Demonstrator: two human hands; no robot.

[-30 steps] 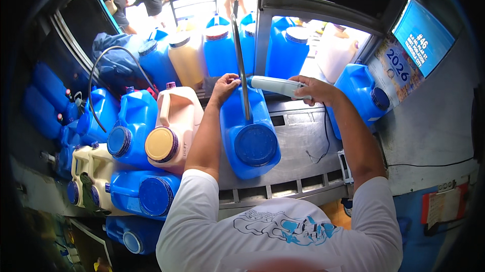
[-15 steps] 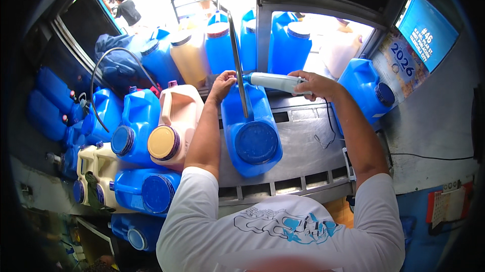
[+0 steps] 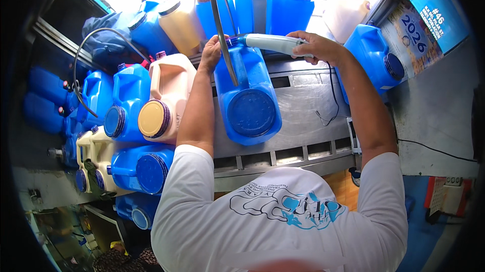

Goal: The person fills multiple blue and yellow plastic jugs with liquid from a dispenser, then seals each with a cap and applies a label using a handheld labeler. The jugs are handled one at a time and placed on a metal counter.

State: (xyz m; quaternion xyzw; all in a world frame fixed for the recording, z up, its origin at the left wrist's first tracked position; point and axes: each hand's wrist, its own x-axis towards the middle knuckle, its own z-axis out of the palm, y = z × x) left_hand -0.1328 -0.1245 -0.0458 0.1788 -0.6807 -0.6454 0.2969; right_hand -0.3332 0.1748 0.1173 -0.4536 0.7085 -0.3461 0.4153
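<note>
My left hand (image 3: 212, 49) pinches at the purple-capped spout (image 3: 232, 41) of a large blue jug (image 3: 262, 75), which lies handle-up with its wide blue lid facing me. My right hand (image 3: 316, 47) grips a pale hand-held blower (image 3: 270, 42), its blue-tipped nozzle pointing left at the spout, close to my left fingers. A thin dark cord (image 3: 332, 90) hangs from beside my right hand. A curved steel tube (image 3: 227, 64) comes down over the jug beside my left hand, partly hiding the spout. What exactly my left fingertips press on is hard to make out.
Blue and cream jugs (image 3: 126, 100) crowd the left. More jugs (image 3: 290, 4) line the opening behind. A blue jug (image 3: 366, 62) stands right, near posters (image 3: 427, 14). The steel counter (image 3: 303, 115) has a slotted front edge. A cloth bundle (image 3: 108, 34) lies back left.
The whole view has shifted, so the counter and jugs appear higher. Both hands keep their hold at the jug's spout and on the blower. People outside have largely left the view.
</note>
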